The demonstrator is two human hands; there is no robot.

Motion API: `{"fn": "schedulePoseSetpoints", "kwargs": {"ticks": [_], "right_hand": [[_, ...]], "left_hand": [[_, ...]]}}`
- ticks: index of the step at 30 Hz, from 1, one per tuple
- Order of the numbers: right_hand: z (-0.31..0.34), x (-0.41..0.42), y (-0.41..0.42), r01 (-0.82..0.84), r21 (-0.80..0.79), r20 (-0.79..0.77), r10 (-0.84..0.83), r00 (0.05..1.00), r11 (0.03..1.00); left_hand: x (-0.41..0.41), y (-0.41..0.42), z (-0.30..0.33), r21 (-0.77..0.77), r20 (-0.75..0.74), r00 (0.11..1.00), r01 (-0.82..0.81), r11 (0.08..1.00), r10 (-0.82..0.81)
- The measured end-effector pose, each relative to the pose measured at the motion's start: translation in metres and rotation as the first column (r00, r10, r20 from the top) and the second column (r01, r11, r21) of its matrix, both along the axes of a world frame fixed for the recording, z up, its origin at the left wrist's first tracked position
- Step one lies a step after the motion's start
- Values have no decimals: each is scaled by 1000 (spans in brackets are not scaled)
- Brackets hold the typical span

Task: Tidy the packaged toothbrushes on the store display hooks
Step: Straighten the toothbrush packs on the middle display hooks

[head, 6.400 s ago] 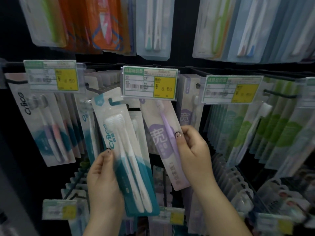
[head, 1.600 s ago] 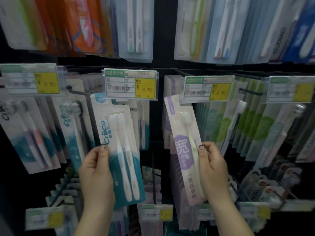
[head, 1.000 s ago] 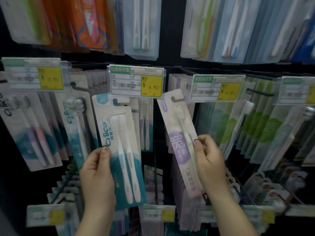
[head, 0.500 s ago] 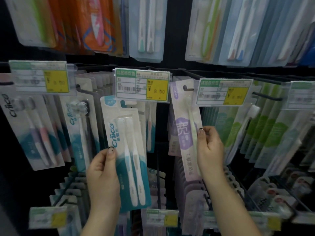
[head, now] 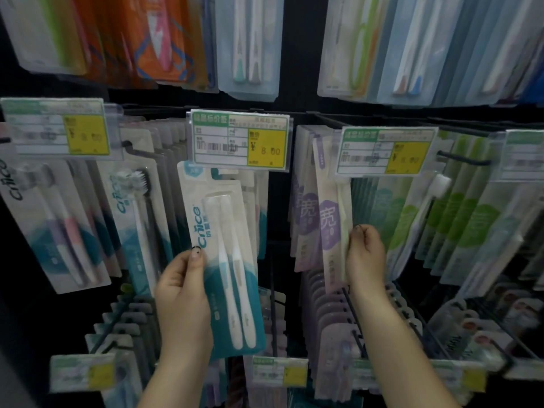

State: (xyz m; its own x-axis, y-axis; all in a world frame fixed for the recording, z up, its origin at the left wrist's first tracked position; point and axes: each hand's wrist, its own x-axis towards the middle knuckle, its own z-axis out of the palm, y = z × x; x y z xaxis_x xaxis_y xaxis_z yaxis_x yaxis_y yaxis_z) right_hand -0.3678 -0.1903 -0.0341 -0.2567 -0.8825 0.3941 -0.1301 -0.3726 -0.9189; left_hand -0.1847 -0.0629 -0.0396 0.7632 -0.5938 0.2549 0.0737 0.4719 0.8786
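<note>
My left hand [head: 184,293] holds a teal-and-white twin toothbrush pack [head: 223,254] by its left edge, in front of the centre row under the middle price tag [head: 240,139]. Its top reaches just below that tag. My right hand [head: 365,254] grips the lower right edge of a narrow purple-and-white toothbrush pack [head: 331,219]. That pack hangs upright at the front of a row of like purple packs [head: 303,213], its top tucked behind the right price tag [head: 385,151].
Rows of packs hang on black hooks on all sides: pink-and-purple twin packs [head: 56,228] at left, green packs [head: 459,219] at right, orange and pale blue packs above. Lower hooks with price tags [head: 279,371] jut forward below my wrists.
My right hand has carried the purple pack up and to the right, from tilted in front of the display to upright on its row. My left hand has kept hold of the teal pack.
</note>
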Motion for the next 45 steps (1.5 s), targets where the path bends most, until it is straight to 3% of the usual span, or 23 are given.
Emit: {"fn": "schedulePoseSetpoints", "kwargs": {"ticks": [8, 12, 14, 17, 20, 22, 27, 35, 38, 43, 45], "right_hand": [[-7, -3, 15, -47, -45, -147, 40, 988, 998], [-7, 1, 36, 25, -301, -240, -101, 966, 953], [-4, 9, 45, -47, -388, -284, -71, 956, 920], [5, 29, 50, -281, -315, -281, 194, 940, 906], [13, 50, 47, -528, -112, -201, 502, 841, 842], [16, 61, 43, -593, -62, -176, 576, 798, 803], [24, 80, 38, -668, -68, -103, 661, 743, 741], [18, 93, 38, -660, -39, -29, 659, 751, 750], [18, 96, 34, -620, -63, -50, 618, 785, 782], [13, 96, 26, -533, -52, 122, 535, 836, 845], [9, 97, 26, -489, -57, 122, 492, 862, 870]], "left_hand": [[7, -13, 8, -99, -192, 976, 84, 992, -102], [8, -24, 19, -155, -215, 966, 114, 981, -146], [9, -28, 21, -165, -233, 957, 136, 977, -173], [11, -34, 21, -162, -243, 943, 190, 968, -226], [12, -38, 23, -163, -238, 940, 209, 964, -244], [11, -38, 26, -159, -201, 948, 218, 963, -248], [15, -36, 32, -158, -147, 959, 219, 963, -242], [22, -37, 34, -121, -46, 978, 196, 973, -203], [25, -36, 34, -124, -28, 976, 213, 969, -218], [24, -35, 31, -124, -36, 967, 247, 961, -253], [23, -35, 29, -128, -44, 963, 258, 958, -265]]}}
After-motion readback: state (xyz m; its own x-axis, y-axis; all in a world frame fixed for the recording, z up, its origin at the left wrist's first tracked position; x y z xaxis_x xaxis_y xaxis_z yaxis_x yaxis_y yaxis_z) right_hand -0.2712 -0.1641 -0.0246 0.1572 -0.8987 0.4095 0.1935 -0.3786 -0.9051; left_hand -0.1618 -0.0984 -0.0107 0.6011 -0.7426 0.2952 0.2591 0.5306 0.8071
